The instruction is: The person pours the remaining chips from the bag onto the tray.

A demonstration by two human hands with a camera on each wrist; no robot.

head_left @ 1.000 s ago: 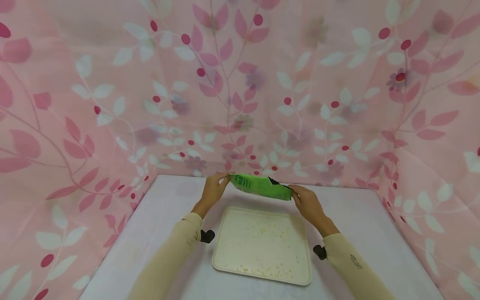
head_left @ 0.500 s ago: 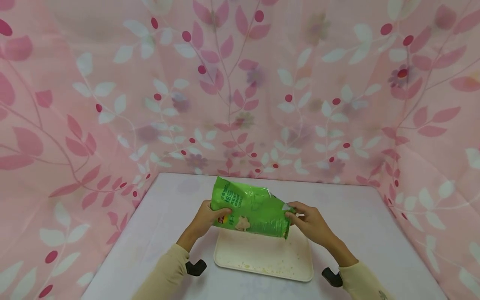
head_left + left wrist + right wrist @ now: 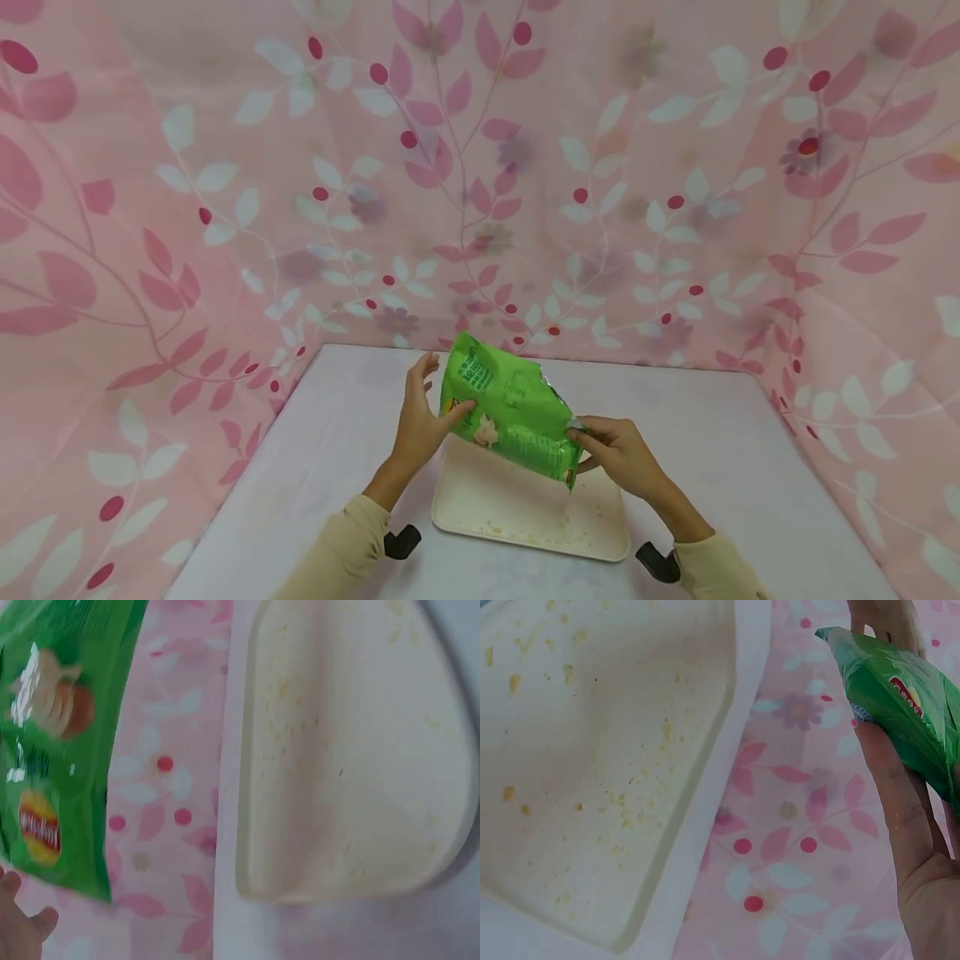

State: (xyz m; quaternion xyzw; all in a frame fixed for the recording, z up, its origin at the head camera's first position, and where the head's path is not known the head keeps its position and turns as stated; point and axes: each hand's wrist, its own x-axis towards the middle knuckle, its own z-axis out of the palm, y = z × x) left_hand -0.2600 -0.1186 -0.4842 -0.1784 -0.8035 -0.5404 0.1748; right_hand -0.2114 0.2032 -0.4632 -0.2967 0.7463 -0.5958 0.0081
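Note:
A green potato chip bag point(image 3: 510, 400) with a torn upper edge is held tilted above the cream tray point(image 3: 525, 546). My right hand point(image 3: 626, 454) pinches its right corner between thumb and fingers. At the bag's left side is my left hand point(image 3: 420, 429), its fingers spread and its thumb lying over the bag's front. In the left wrist view, the fingertips of the left hand point(image 3: 22, 922) show just below the bag point(image 3: 60, 742). The right wrist view has the bag point(image 3: 900, 694) beside the extended fingers point(image 3: 900, 810). The bag's inside is hidden.
Yellow crumbs point(image 3: 622, 806) are scattered over the tray, which lies on a white-covered table point(image 3: 285, 475). Pink curtains point(image 3: 480, 208) with a leaf pattern stand close behind the table and on both sides. A black wrist mount point(image 3: 402, 542) sits under the left sleeve.
The bag has come down and nearer from above the tray's far edge, turning its printed face into view. Most recently the left fingers have spread from its side while the right hand keeps its corner.

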